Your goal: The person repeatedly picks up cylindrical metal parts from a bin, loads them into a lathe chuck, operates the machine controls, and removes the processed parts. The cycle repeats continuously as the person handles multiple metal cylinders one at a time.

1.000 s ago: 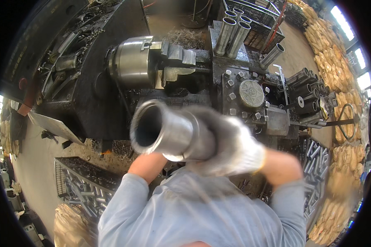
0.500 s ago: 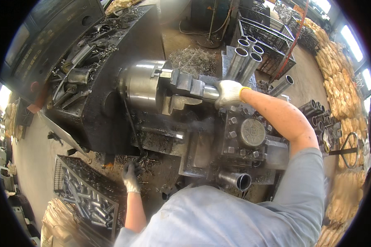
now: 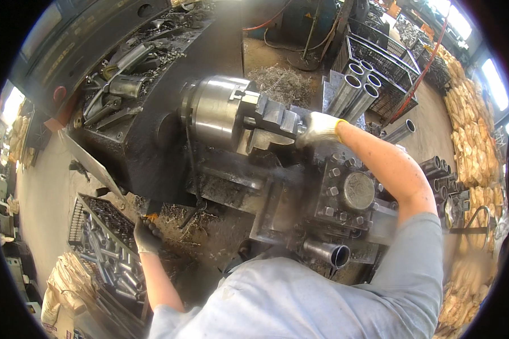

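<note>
My right hand [image 3: 320, 129], in a white glove, is closed around the end of a metal tube at the lathe chuck's stepped jaws [image 3: 274, 117]. The hand hides nearly all of the tube. Left of the jaws is the round, shiny chuck [image 3: 216, 112]. My left hand [image 3: 147, 236], in a soiled glove, is by the rim of a crate of short cut tubes [image 3: 119, 263]. Its fingers look extended, with nothing visible in them. A dark lever [image 3: 193, 169] hangs below the chuck, apart from that hand.
A bolted tool post [image 3: 345, 192] is below my right forearm. Several long tubes [image 3: 353, 93] stand beyond it, and more tubes [image 3: 440, 172] are at the right. Another tube [image 3: 328, 252] lies near my body. Metal shavings [image 3: 280, 85] are heaped behind the lathe.
My right hand has come up close against the jaws, and the tube length that showed between them is now hidden. My left hand has moved left, away from the lever's lower end.
</note>
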`<act>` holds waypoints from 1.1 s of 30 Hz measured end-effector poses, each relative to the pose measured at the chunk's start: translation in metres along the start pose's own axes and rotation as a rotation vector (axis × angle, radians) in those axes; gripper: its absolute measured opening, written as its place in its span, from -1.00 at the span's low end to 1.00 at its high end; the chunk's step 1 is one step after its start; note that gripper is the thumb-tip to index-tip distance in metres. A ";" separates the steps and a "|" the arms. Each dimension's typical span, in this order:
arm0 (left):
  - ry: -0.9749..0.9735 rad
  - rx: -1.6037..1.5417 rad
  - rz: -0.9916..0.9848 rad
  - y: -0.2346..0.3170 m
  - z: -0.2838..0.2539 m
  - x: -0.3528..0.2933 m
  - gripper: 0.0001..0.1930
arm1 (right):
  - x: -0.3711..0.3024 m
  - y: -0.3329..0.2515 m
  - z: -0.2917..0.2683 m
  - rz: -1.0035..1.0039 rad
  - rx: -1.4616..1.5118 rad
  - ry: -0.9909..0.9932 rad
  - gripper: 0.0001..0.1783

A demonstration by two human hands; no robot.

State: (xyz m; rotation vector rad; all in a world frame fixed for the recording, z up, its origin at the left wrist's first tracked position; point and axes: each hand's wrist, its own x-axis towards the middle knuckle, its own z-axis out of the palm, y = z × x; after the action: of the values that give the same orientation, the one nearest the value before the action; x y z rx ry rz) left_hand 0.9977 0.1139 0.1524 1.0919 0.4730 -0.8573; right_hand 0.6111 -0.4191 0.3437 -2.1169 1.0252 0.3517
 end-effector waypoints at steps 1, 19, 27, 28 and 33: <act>-0.027 0.026 0.023 0.001 0.001 0.002 -0.55 | 0.003 0.000 0.002 -0.061 0.088 0.027 -0.10; 0.119 1.207 2.160 0.153 0.260 -0.133 -0.54 | -0.305 0.051 0.162 -0.135 0.640 1.298 -0.53; 0.444 1.871 1.421 0.261 0.374 -0.087 -0.21 | -0.353 0.048 0.238 0.080 0.601 1.238 -0.55; 0.412 1.674 1.582 0.246 0.365 -0.096 -0.28 | -0.359 0.045 0.242 0.097 0.555 1.222 -0.58; -0.387 1.038 2.018 0.052 0.228 -0.165 -0.67 | -0.359 0.052 0.265 0.131 0.583 1.070 -0.58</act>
State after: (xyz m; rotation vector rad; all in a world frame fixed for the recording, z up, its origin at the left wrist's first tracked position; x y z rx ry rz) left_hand 0.9241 -0.0232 0.3931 1.5413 -1.4528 0.6694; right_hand 0.3600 -0.0479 0.3243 -1.6235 1.5832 -1.0217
